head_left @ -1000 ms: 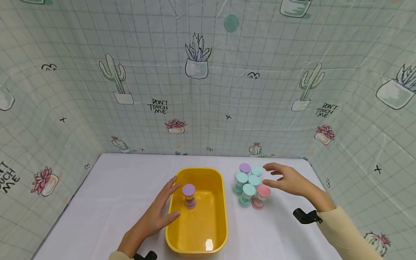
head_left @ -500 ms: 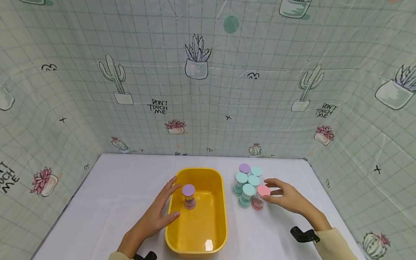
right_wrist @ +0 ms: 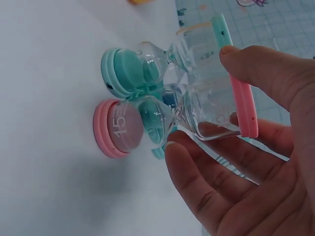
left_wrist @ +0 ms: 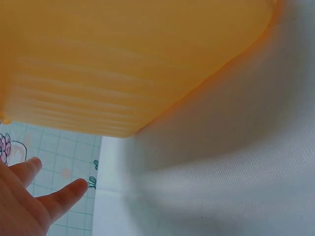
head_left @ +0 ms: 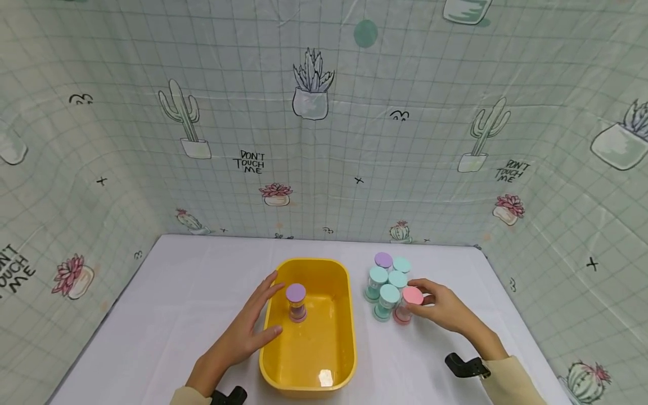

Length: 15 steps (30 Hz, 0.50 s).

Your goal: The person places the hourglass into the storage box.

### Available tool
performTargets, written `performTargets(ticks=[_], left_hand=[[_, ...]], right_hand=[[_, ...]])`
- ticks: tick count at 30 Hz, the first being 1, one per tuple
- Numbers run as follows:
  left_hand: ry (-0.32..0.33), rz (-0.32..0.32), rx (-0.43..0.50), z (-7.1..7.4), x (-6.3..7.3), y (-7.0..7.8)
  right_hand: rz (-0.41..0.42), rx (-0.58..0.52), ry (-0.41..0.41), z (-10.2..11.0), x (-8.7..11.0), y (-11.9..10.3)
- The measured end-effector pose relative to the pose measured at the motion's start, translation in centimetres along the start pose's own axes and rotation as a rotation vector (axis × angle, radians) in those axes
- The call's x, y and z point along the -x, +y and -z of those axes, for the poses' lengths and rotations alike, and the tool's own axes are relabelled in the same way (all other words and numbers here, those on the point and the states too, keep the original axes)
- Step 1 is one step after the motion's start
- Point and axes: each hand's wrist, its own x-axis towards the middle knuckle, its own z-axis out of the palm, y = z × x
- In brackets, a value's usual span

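Observation:
A pink-capped hourglass stands upright at the near right of a cluster, with "15" on its glass in the right wrist view. My right hand holds it from the right, thumb at the top cap and fingers curled about the glass. My left hand lies with spread fingers along the left rim of a yellow tub. Inside that tub a purple-capped hourglass stands near the left wall. Only the tips of some left fingers show in the left wrist view.
Several teal hourglasses crowd against the pink one, and another purple-capped hourglass stands at the back of the group. White cloth covers the table. A cactus-print curtain rises behind it and on both sides.
My right hand has come down and nearer from the back of the cluster to the pink hourglass and closed round it. My left hand has stayed at the tub.

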Motion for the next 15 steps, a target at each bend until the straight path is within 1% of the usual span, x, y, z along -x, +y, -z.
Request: performTargets(ticks=[4,8,12,15], left_hand=[[-0.005,-0.003,0.008,0.0,-0.1,0.0],[-0.003,-0.009,0.006,0.0,-0.2,-0.1],[0.001,-0.014,0.002,0.1,-0.1,-0.2],[0.0,-0.004,0.001,0.1,0.1,-0.2]], right_hand=[[-0.024,-0.031,-0.002,-0.3,-0.1,0.1],[-0.025,-0.034,-0.004,-0.2,-0.1,0.0],[-0.03,-0.014,-0.008,0.4,0.0,-0.5],[-0.019,0.003,-0.006,1.2,0.1,-1.0]])
